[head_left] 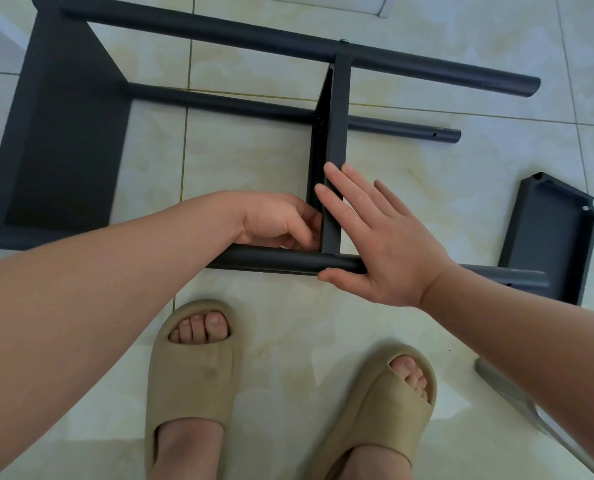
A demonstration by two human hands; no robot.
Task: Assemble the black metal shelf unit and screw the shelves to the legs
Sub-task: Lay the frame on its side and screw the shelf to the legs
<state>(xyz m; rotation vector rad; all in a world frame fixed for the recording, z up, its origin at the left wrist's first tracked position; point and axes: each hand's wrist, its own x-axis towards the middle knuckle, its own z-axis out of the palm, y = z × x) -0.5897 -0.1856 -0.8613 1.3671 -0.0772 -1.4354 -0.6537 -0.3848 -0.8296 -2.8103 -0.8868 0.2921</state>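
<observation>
Head view: left hand (pixel 278 221) pinches the near corner of the middle shelf (pixel 340 98); right hand (pixel 382 244), fingers straight, presses flat against that shelf and the nearest leg (pixel 271 261).

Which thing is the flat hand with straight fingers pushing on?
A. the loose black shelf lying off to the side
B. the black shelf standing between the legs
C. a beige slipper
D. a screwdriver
B: the right hand lies open with its straight fingers flat against the edge of the middle shelf, and its thumb sits at the near leg.
</observation>
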